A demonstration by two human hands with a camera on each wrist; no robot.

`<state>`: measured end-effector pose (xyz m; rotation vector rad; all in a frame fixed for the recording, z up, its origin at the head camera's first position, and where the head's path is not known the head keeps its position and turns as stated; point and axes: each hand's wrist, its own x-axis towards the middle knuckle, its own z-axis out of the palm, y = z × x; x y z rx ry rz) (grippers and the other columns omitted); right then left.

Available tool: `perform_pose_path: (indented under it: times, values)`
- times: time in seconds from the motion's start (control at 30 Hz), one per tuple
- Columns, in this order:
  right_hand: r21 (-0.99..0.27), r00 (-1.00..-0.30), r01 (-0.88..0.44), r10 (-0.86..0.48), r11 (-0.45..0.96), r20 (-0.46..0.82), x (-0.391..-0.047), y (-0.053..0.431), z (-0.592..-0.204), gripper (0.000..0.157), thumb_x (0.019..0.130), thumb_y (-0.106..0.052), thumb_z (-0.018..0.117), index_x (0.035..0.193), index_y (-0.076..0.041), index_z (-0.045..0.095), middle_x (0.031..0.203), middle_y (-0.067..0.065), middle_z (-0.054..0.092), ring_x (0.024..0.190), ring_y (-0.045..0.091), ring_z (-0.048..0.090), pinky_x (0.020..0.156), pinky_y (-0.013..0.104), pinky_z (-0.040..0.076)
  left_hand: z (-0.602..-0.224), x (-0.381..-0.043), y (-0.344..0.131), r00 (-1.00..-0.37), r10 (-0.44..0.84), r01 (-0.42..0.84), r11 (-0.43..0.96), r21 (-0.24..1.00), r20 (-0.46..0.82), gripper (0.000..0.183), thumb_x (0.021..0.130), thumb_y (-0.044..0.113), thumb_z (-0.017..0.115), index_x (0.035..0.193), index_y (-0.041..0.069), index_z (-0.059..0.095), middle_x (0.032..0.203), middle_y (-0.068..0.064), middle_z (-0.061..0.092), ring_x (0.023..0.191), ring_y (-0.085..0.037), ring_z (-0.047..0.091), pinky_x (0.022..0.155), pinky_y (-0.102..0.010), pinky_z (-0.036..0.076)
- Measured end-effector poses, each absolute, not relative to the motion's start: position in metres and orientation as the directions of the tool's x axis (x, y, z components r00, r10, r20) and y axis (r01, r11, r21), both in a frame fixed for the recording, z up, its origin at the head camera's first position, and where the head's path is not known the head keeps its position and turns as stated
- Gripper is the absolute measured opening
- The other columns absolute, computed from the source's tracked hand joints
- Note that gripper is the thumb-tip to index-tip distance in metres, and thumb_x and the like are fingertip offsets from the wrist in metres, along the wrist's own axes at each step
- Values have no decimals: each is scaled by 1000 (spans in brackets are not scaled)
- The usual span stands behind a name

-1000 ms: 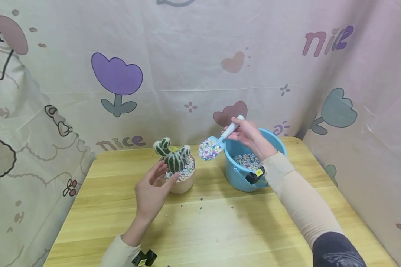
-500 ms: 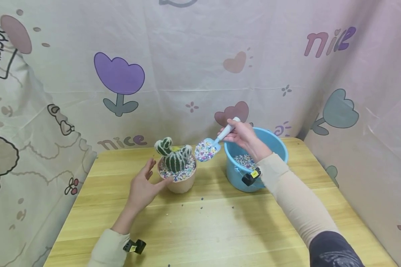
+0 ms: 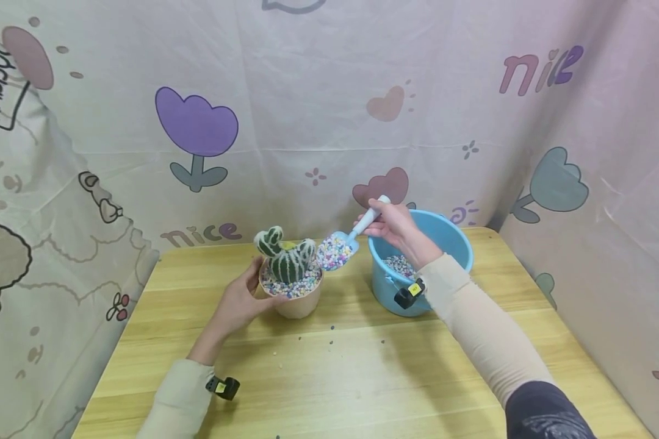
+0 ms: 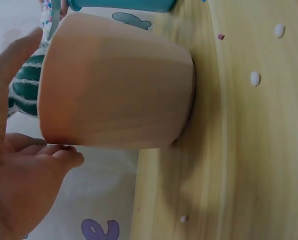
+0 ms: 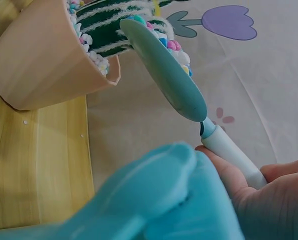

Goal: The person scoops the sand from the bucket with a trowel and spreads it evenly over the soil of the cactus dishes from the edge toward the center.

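Note:
A striped green cactus [image 3: 288, 263] with white fuzz stands in a peach flowerpot [image 3: 298, 306], its top covered by small multicoloured pebbles [image 3: 274, 285]. At the pot's left side is my left hand [image 3: 241, 305], thumb at the front rim and fingertips against the wall, holding it. My right hand [image 3: 392, 225] grips the white handle of a light-blue toy shovel [image 3: 353, 236]. The shovel's blade, heaped with coloured pebbles [image 3: 334, 251], is tilted beside the cactus over the pot's right rim. The right wrist view shows the underside of the blade [image 5: 164, 70].
Beneath my right forearm stands a blue bucket [image 3: 387, 289] with more pebbles [image 3: 399, 266] inside. A few loose pebbles [image 4: 255, 78] lie on the wooden table [image 3: 329, 390]. A printed cloth [image 3: 285, 122] hangs behind and along the sides.
My right hand has carried the loaded shovel left and slightly down to the pot's rim. My left hand shifted left, then closed in on the pot's side.

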<state>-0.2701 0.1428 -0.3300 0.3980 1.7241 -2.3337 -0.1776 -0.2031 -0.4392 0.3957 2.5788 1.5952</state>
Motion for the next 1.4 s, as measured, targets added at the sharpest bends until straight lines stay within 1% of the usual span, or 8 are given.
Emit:
perform_pose_path:
  times: [0.33, 0.47, 0.6, 0.83, 1.0, 1.17, 1.3, 1.4]
  values:
    - [-905, -941, 327, -12, -274, -337, -269, 140, -331, 58, 111, -23, 55, 157, 2, 31, 122, 31, 67, 124, 46, 64, 90, 43, 65, -446, -176, -198, -964, 254, 170, 360, 917, 79, 115, 82, 30, 92, 168, 6, 20, 174, -17, 21, 157, -37, 35, 128, -43, 32]
    - [-910, -944, 322, -17, -263, -329, -268, 140, -331, 57, 111, -23, 54, 156, 3, 32, 101, 21, 73, 100, 37, 79, 88, 42, 66, -447, -173, -196, -971, 229, 151, 357, 922, 70, 114, 82, 30, 92, 168, 6, 20, 174, -16, 23, 157, -36, 36, 127, -41, 33]
    - [-912, -946, 317, -19, -258, -324, -268, 139, -332, 56, 111, -23, 54, 155, 5, 32, 83, 13, 74, 74, 24, 80, 87, 41, 66, -446, -169, -193, -979, 199, 123, 366, 922, 52, 116, 82, 33, 93, 168, 6, 20, 174, -17, 23, 156, -37, 37, 127, -42, 34]
    - [-913, -943, 323, -7, -251, -332, -267, 134, -332, 58, 111, -22, 55, 156, 5, 31, 83, 13, 74, 79, 27, 81, 85, 39, 67, -446, -159, -182, -990, 127, 106, 379, 919, 62, 116, 82, 38, 92, 168, 7, 21, 173, -19, 26, 156, -38, 38, 128, -46, 35]
    - [-918, -948, 314, -21, -244, -319, -266, 130, -333, 57, 111, -21, 54, 154, 9, 33, 80, 12, 73, 69, 22, 79, 84, 38, 67, -446, -152, -170, -992, 56, 123, 383, 916, 110, 115, 80, 37, 94, 167, 10, 25, 169, -20, 36, 153, -37, 42, 127, -48, 38]
    - [-923, -948, 313, -16, -223, -318, -267, 127, -334, 56, 110, -21, 55, 152, 12, 36, 79, 12, 73, 97, 37, 80, 89, 41, 65, -448, -149, -163, -989, 7, 138, 402, 905, 148, 114, 77, 37, 96, 166, 11, 30, 162, -20, 47, 149, -36, 49, 125, -49, 42]
    - [-922, -946, 319, -7, -221, -325, -267, 125, -334, 58, 110, -22, 56, 152, 12, 36, 83, 13, 72, 127, 50, 61, 94, 44, 64, -448, -148, -160, -986, -9, 149, 401, 904, 167, 112, 76, 35, 96, 165, 10, 33, 159, -22, 51, 147, -37, 51, 124, -50, 43]
    - [-923, -944, 322, -1, -212, -329, -267, 124, -334, 57, 110, -22, 57, 152, 11, 37, 85, 14, 72, 120, 48, 68, 93, 45, 65, -448, -147, -158, -983, -23, 157, 401, 902, 181, 110, 76, 33, 97, 164, 10, 36, 156, -23, 54, 144, -39, 54, 122, -51, 45]
